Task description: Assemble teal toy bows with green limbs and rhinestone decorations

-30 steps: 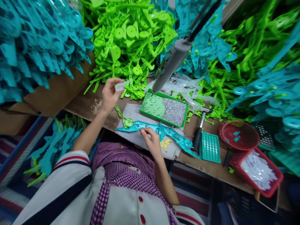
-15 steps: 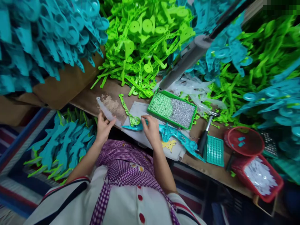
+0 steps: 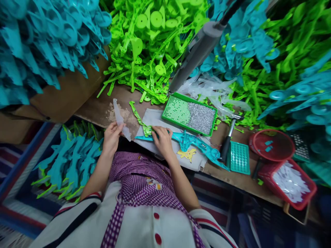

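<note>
My left hand (image 3: pixel 111 138) is closed on a translucent white plastic strip (image 3: pixel 119 115), pinching its lower half so that the long end points up and away. My right hand (image 3: pixel 163 143) lies over a long blue plastic part (image 3: pixel 184 140), its bent fingers gripping it near the left end. A bright green plastic arm (image 3: pixel 137 116) meets the blue part there, and the fingertips cover some of its rounded end. Under these lies a grey cloth (image 3: pixel 152 119) with a yellow cartoon figure (image 3: pixel 186 154).
A green tray (image 3: pixel 190 113) of small metal pieces stands behind. To the right are a hammer (image 3: pixel 228 137), a teal tray (image 3: pixel 239 157), a red bowl (image 3: pixel 272 145) and a red bin (image 3: pixel 294 182). A grey power driver (image 3: pixel 195 57) hangs above. Green parts (image 3: pixel 155 44) are heaped behind.
The translucent strip has turned more upright in my left hand, which has shifted slightly right. My right hand has come down over the rounded end of the green arm.
</note>
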`<act>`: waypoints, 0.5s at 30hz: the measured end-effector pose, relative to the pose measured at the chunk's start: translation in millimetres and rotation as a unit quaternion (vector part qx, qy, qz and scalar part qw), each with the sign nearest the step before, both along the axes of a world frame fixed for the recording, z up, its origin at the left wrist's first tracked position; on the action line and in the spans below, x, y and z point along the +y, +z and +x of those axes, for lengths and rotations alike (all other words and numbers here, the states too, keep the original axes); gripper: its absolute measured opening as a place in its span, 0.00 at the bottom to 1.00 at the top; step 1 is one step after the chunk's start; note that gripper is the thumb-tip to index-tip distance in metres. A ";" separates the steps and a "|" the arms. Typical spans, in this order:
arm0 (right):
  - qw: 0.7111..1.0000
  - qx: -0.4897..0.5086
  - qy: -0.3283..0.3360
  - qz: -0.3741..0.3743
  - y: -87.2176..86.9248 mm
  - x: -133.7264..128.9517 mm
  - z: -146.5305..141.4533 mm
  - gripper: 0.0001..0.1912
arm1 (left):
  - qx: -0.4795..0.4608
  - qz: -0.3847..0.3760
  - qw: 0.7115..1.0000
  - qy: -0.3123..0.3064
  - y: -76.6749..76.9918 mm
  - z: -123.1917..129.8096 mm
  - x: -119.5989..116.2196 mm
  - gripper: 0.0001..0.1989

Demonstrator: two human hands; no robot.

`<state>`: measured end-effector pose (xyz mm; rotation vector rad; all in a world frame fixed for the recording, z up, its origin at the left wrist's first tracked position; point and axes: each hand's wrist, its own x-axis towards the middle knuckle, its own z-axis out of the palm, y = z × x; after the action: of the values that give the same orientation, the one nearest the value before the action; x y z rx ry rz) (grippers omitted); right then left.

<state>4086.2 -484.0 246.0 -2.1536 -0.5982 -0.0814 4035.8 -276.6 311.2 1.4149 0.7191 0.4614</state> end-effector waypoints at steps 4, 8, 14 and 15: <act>1.000 -0.015 -0.009 0.003 -0.4 1.5 -1.6 0.18 | 0.008 -0.007 0.999 -0.036 6.6 21.1 -12.0 0.25; 1.000 -0.018 -0.015 0.003 -0.5 2.1 -4.8 0.17 | 0.073 -0.024 0.991 -0.112 7.0 40.0 -17.7 0.26; 1.000 -0.023 -0.004 -0.003 -1.0 -0.8 -7.0 0.17 | 0.118 -0.030 0.983 -0.134 -1.6 35.9 -17.1 0.24; 1.000 -0.024 -0.001 -0.005 -0.8 -1.4 -7.0 0.18 | 0.120 -0.028 0.984 -0.132 -2.9 34.7 -17.4 0.24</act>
<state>4079.2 -485.4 245.2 -2.1678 -0.6241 -0.1319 4070.5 -294.0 308.3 1.5021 0.7170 0.0630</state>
